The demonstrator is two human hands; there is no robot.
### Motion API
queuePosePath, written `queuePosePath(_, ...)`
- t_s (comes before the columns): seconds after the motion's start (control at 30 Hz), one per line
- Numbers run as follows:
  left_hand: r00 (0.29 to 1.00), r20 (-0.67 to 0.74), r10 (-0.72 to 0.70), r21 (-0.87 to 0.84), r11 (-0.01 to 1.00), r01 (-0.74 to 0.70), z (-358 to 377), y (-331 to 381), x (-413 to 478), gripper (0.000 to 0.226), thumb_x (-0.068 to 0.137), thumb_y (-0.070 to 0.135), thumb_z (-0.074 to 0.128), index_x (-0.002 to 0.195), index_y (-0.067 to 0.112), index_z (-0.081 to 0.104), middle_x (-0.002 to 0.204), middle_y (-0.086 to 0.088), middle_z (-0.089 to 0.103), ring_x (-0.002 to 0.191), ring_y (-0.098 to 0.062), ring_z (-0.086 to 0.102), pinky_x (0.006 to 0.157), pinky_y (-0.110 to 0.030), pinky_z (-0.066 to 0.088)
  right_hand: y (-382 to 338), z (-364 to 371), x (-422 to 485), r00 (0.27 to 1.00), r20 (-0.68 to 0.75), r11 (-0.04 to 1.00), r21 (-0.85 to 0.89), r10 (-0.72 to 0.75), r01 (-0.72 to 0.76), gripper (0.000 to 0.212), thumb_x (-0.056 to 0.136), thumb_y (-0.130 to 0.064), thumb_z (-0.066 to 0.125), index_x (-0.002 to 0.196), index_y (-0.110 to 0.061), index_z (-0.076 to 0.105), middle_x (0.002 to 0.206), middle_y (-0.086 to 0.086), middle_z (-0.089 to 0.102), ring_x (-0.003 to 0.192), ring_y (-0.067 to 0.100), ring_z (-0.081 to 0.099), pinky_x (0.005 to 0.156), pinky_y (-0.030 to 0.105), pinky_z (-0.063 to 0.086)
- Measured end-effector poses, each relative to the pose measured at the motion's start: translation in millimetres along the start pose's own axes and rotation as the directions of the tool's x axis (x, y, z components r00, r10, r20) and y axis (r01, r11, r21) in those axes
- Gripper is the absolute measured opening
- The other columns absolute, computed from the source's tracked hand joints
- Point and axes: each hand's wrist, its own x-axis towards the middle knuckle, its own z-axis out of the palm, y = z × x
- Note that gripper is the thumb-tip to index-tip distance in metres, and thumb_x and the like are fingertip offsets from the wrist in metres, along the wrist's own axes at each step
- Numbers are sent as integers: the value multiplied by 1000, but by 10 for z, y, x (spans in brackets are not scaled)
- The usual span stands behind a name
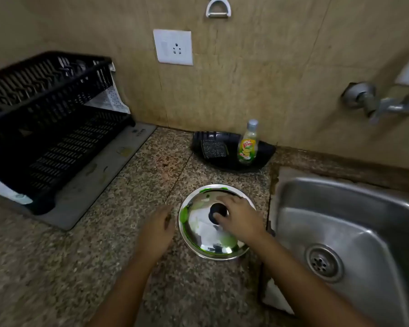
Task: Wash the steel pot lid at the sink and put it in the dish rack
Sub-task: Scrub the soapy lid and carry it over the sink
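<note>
Speckled granite tabletop [118, 232], tan tiled wall | black dish rack [45, 119] far left; steel sink [354, 223] right; black tray [232, 161] holding scrub pad [214, 149] and soap bottle [248, 142] | steel pot lid [203, 234] dome-up on tabletop, green-smeared | right hand [240, 218] fingers curled on black knob [217, 212] | left hand [157, 228] loosely spread, beside lid rim, holding nothing.

The pot lid [214, 223] is taken as landmark; it lies on the countertop [104, 256]. The sink [350, 232] is set to its right. The dish rack [45, 119] is placed to its left and behind. Directly behind the lid, against the wall, a tray [232, 161] is found, holding a scrub pad [214, 149] and a soap bottle [248, 145].
</note>
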Motion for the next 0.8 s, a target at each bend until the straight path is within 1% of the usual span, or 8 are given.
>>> queuePosePath(0.1,998,52,48,221,973,-58,12,-173,153,53,96,32,46,147,20,36,158,-3,28,144,-23,26,115,-39,26,-118,89,84,1000,28,994,-111,-12,15,57,85,-48,57,137,-29,43,132,5,49,120,29,47,92,40,46)
queuePosePath(0.2,993,93,67,322,942,-93,33,-257,223,55,96,36,44,148,24,34,159,1,23,146,-22,20,116,-39,23,-159,115,128,999,24,992,-127,21,-18,48,84,-36,62,130,-25,52,126,6,52,112,29,51,85,38,48)
queuePosePath(0.3,994,65,89,347,932,-106,49,-280,258,53,94,36,46,145,25,39,157,2,30,144,-22,24,115,-40,26,-164,128,177,1000,6,997,-75,15,-15,42,80,-28,65,121,-20,59,120,6,56,107,28,54,84,37,47)
queuePosePath(0.5,994,-17,103,320,943,-93,44,-282,296,40,93,32,48,131,24,57,145,1,48,131,-24,44,103,-40,41,-265,91,121,997,-55,999,-28,-47,45,43,82,-27,67,124,-23,57,125,2,53,112,26,49,87,34,42)
queuePosePath(0.57,996,-52,71,172,983,-61,37,-265,343,32,93,26,46,116,17,66,129,-5,61,115,-27,57,90,-38,47,-326,-42,114,987,-136,997,-24,-81,79,43,80,-25,69,122,-25,58,124,1,54,111,27,49,89,35,41)
queuePosePath(0.63,996,-86,-25,-154,988,11,-17,-155,379,26,94,21,45,102,13,68,109,-10,69,100,-29,63,81,-34,47,-353,-204,109,980,-183,997,25,-72,77,45,78,-26,72,121,-27,60,120,0,56,111,27,50,93,39,44)
queuePosePath(0.73,982,59,-179,-642,747,175,-103,190,411,26,96,32,45,95,26,70,105,-1,71,99,-23,65,89,-35,49,-234,-394,41,974,-226,993,108,-30,55,46,73,-28,75,118,-27,64,114,0,59,111,28,52,94,43,44)
queuePosePath(0.8,940,274,-203,-745,573,341,-80,497,425,29,99,39,38,103,27,65,105,1,69,97,-19,63,80,-33,51,-105,-506,-54,969,-247,991,133,5,29,47,72,-28,77,117,-27,65,114,0,59,110,27,53,94,41,44)
